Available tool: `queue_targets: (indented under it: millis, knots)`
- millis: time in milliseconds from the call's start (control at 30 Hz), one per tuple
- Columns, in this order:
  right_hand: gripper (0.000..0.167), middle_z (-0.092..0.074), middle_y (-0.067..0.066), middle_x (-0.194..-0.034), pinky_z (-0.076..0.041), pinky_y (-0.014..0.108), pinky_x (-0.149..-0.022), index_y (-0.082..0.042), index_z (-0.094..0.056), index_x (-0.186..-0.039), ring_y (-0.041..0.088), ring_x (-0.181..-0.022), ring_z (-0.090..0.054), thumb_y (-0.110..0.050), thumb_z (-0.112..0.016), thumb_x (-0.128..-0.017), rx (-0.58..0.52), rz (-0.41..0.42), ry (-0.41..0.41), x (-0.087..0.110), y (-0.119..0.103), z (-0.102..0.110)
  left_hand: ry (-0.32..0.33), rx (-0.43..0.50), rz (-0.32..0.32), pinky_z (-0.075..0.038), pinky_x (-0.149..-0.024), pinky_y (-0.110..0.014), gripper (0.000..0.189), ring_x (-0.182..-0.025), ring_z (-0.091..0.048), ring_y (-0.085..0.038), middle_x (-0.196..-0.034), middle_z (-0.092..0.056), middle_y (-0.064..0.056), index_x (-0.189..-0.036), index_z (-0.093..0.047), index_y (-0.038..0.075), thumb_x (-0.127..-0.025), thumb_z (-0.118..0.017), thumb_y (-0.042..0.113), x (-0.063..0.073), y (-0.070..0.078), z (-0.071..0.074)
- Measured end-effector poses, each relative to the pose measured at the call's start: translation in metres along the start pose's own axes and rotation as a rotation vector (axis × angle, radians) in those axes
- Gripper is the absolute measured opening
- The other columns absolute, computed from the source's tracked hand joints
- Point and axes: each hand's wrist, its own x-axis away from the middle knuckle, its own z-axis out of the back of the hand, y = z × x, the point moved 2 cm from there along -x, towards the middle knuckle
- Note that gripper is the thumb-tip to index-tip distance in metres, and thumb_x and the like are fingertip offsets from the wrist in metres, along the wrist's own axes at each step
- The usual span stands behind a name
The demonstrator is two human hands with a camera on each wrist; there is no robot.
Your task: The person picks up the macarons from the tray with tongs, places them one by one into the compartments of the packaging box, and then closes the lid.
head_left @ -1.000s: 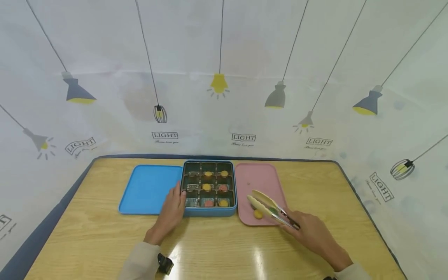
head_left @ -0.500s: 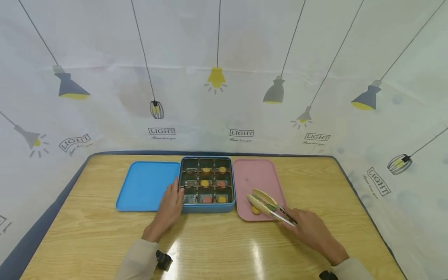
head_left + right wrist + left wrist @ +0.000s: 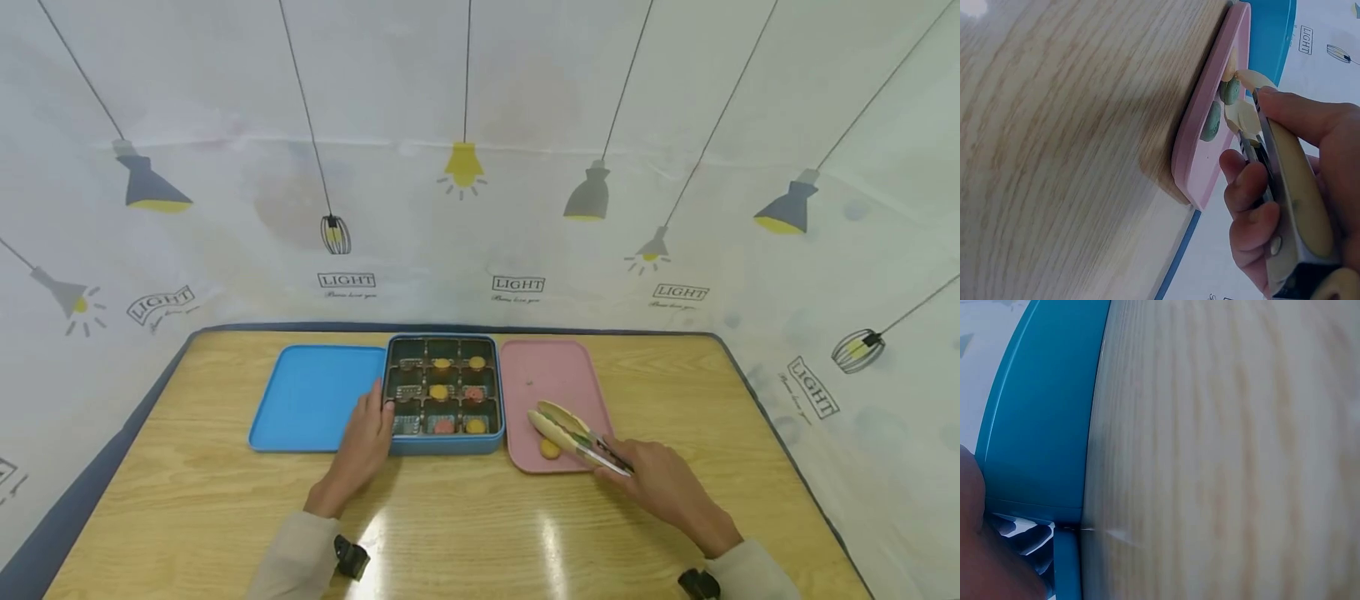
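My left hand rests against the left wall of a blue box, its fingers fairly straight along that side and the thumb at the near corner. Within the box, a clear divided insert holds yellow pieces and pink pieces in separate compartments. My right hand grips a pair of tongs with cream tips. Over the pink tray, those tips straddle a green oval piece. Another green piece and a yellow piece lie on the tray close by.
A blue lid-like tray lies left of the box, right against it. The pink tray sits along the box's right side. All stand on a wooden table, with a lamp-patterned sheet rising behind its far edge.
The tongs' tips have drawn a little closer together over the tray. My left hand stays at the box. The whole head view shifted slightly upward earlier on.
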Motion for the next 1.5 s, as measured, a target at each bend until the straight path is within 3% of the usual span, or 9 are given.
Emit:
queue_targets:
  millis: [267,533,700,833,933,1000,1233,1367,1500]
  knots:
    - [0.055,-0.055,-0.009,-0.071,-0.033,0.022,-0.052,-0.002,-0.062,-0.134,0.003,-0.056,-0.038,-0.034,-0.073,-0.09,-0.038,-0.009,0.056,-0.004,-0.003,-0.001,-0.005,-0.022,0.006,-0.029,-0.112,-0.062,0.06,-0.139,-0.033,-0.049,-0.15,-0.031,-0.035,-0.156,-0.012,-0.006,-0.11,-0.027,0.03,0.002,0.001,-0.005]
    - [0.057,-0.036,-0.009,-0.061,-0.029,0.021,-0.049,-0.005,-0.06,-0.137,0.003,-0.054,-0.03,-0.036,-0.072,-0.091,-0.098,0.056,0.123,-0.031,-0.029,0.006,0.0,-0.016,0.001,-0.028,-0.113,-0.063,0.061,-0.14,-0.031,-0.049,-0.151,-0.03,-0.034,-0.157,-0.012,-0.005,-0.11,-0.026,0.032,0.0,0.003,0.001]
    - [0.059,-0.06,-0.005,-0.075,-0.032,0.021,-0.052,-0.007,-0.06,-0.138,0.003,-0.058,-0.036,-0.036,-0.074,-0.089,-0.126,0.105,0.145,-0.049,-0.055,0.004,0.014,-0.007,-0.005,-0.029,-0.111,-0.064,0.059,-0.139,-0.032,-0.049,-0.149,-0.033,-0.035,-0.156,-0.014,-0.006,-0.11,-0.026,0.03,-0.003,0.005,0.003]
    - [0.057,-0.063,-0.006,-0.077,-0.035,0.02,-0.055,-0.006,-0.061,-0.136,0.003,-0.059,-0.041,-0.038,-0.073,-0.09,-0.115,0.173,0.16,-0.062,-0.079,-0.002,0.013,-0.009,-0.005,-0.028,-0.112,-0.064,0.058,-0.139,-0.032,-0.049,-0.15,-0.031,-0.035,-0.156,-0.014,-0.006,-0.11,-0.027,0.027,-0.004,0.005,0.005]
    - [0.056,-0.055,-0.007,-0.069,-0.035,0.021,-0.054,-0.007,-0.062,-0.135,0.004,-0.057,-0.04,-0.04,-0.071,-0.091,-0.096,0.215,0.154,-0.071,-0.095,-0.007,0.007,-0.013,0.0,-0.027,-0.113,-0.064,0.058,-0.14,-0.03,-0.05,-0.151,-0.03,-0.035,-0.156,-0.013,-0.005,-0.11,-0.026,0.027,-0.004,0.005,0.007]
    - [0.056,-0.06,-0.008,-0.074,-0.036,0.022,-0.055,-0.007,-0.063,-0.135,0.003,-0.06,-0.042,-0.041,-0.071,-0.091,-0.093,0.229,0.144,-0.076,-0.105,-0.01,-0.002,-0.009,0.002,-0.026,-0.114,-0.064,0.058,-0.141,-0.029,-0.05,-0.152,-0.028,-0.035,-0.157,-0.013,-0.005,-0.11,-0.026,0.028,-0.004,0.005,0.009]
    - [0.058,-0.051,-0.007,-0.065,-0.032,0.021,-0.05,-0.007,-0.062,-0.135,0.004,-0.055,-0.036,-0.046,-0.067,-0.092,-0.092,0.21,0.066,-0.087,-0.13,-0.022,-0.061,0.029,0.006,-0.021,-0.118,-0.059,0.057,-0.145,-0.024,-0.047,-0.156,-0.025,-0.032,-0.157,-0.012,-0.005,-0.11,-0.026,0.024,-0.003,0.001,0.015]
    - [0.058,-0.072,0.002,-0.089,-0.041,0.023,-0.057,-0.006,-0.063,-0.134,0.006,-0.062,-0.052,-0.047,-0.066,-0.093,-0.075,0.228,0.069,-0.089,-0.139,-0.027,-0.07,0.018,0.001,-0.024,-0.117,-0.058,0.056,-0.144,-0.027,-0.046,-0.155,-0.029,-0.032,-0.156,-0.013,-0.005,-0.11,-0.027,0.021,-0.003,-0.003,0.015]
    - [0.057,-0.073,0.01,-0.116,-0.053,0.029,-0.065,-0.005,-0.063,-0.133,0.017,-0.084,-0.071,-0.046,-0.066,-0.093,-0.1,0.246,0.069,-0.092,-0.144,-0.03,-0.067,0.018,0.003,-0.024,-0.118,-0.057,0.056,-0.145,-0.027,-0.044,-0.156,-0.028,-0.031,-0.157,-0.013,-0.004,-0.11,-0.026,0.024,-0.002,-0.004,0.014]
